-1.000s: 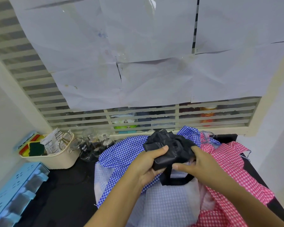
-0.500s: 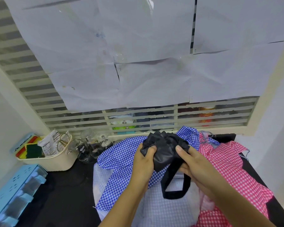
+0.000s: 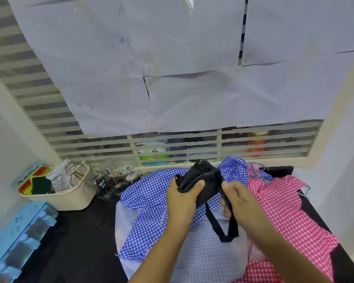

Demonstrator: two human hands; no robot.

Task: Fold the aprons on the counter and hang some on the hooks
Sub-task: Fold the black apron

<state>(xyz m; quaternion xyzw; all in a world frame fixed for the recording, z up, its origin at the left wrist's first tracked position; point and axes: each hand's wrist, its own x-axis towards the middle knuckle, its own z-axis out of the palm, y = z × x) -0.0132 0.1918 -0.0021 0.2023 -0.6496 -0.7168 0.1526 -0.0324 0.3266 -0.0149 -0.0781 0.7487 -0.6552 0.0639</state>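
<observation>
Step in hand: the person appears to be sorting out one apron before folding it, judging by how bunched it is.
Black apron: the crumpled black fabric apron (image 3: 200,180) is held up above the pile, between the two hands, not lying flat.
Left hand: the left hand (image 3: 182,199) grips the bundle, thumb across its front and fingers curled beneath.
Right hand: the right hand (image 3: 243,203) pinches the black strap loop (image 3: 223,227) near where it meets the bundle, with the fingers curled in.
Strap: the loop hangs free below the hands, over the pale blue checked cloth (image 3: 202,252).
Pile: the blue-and-white gingham apron (image 3: 149,193) lies under the left hand, and the pink-and-white gingham apron (image 3: 284,207) lies to the right. Both are unfolded on the black counter (image 3: 80,242).
Hooks: none are in view.
Nearby: a cream plastic basket (image 3: 70,199) and clear glass jars (image 3: 110,180) stand at the back left, well apart from the hands.
Next move: it probably calls for shaking the bundle open, finding its edges and clearing the strap so it does not tangle in the fold.
Risk: the loose loop could snag on the cloth beneath.
</observation>
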